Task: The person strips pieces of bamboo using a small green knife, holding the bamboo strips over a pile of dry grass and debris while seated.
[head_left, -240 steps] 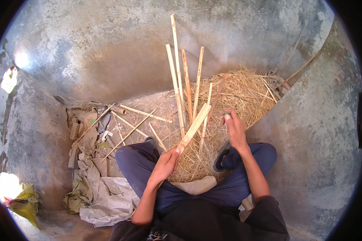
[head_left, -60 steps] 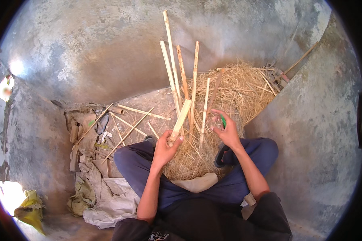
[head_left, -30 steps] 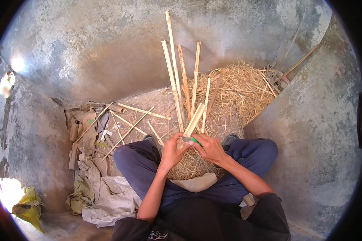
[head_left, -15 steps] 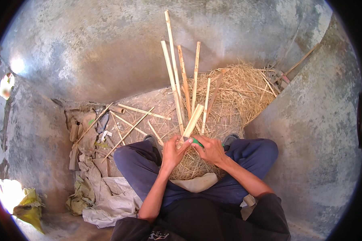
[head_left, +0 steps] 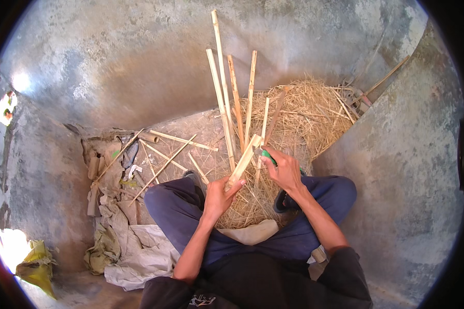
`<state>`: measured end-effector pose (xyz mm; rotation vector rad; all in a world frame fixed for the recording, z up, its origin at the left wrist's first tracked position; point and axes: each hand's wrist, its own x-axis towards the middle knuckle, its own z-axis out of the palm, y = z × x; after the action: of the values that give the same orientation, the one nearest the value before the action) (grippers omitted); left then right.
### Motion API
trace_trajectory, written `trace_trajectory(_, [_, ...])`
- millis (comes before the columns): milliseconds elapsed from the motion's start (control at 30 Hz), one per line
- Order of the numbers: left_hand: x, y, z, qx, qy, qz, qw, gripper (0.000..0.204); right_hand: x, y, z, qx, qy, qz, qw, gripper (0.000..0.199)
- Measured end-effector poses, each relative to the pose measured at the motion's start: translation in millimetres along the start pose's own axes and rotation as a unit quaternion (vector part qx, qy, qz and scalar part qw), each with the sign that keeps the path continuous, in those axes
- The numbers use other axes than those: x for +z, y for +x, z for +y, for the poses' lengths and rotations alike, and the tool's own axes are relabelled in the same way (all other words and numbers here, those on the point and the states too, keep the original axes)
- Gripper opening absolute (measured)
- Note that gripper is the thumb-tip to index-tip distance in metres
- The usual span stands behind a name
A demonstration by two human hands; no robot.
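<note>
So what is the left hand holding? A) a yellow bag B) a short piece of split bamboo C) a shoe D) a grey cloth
B: the left hand grips the lower end of a short piece of split bamboo, which slants up toward the right hand and the green-handled tool it holds.

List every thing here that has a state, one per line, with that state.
Left hand: closed around the lower end of the bamboo piece.
Bamboo piece: held tilted, upper end up and right.
Right hand: gripping a green-handled tool against the piece.
Green-handled tool: mostly hidden.
Bamboo strips: leaning on the wall.
Shavings pile: loose.
Cloth: crumpled.
</note>
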<state>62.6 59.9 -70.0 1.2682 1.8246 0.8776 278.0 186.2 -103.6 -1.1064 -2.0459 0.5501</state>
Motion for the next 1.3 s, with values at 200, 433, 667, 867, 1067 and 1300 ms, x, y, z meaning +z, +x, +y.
trace_trajectory(200, [-4, -21, -24, 0.040, 0.001, -0.029, 0.999, 0.046, -36, 32, 28, 0.143, -0.024, 0.060, 0.988, 0.038])
trace_trajectory(433, [-10, -10, -17, 0.040, 0.073, 0.042, 0.996, 0.050, -25, 13, 10, 0.167, -0.007, -0.107, 0.980, 0.048])
trace_trajectory(667, [-2, -9, -14, 0.037, 0.066, 0.041, 0.996, 0.048, 6, 2, 23, 0.195, 0.272, -0.085, 0.939, 0.041])
trace_trajectory(867, [17, -11, -11, 0.050, 0.078, 0.015, 0.996, 0.048, 15, -4, 27, 0.201, 0.305, -0.113, 0.924, 0.067])
trace_trajectory(1067, [24, -7, -12, 0.051, 0.115, 0.026, 0.992, 0.048, 11, -8, 1, 0.158, 0.269, -0.113, 0.943, 0.088])
trace_trajectory(1300, [24, -7, -9, 0.041, 0.110, 0.016, 0.993, 0.049, 8, -5, 6, 0.202, 0.334, -0.164, 0.906, 0.081])
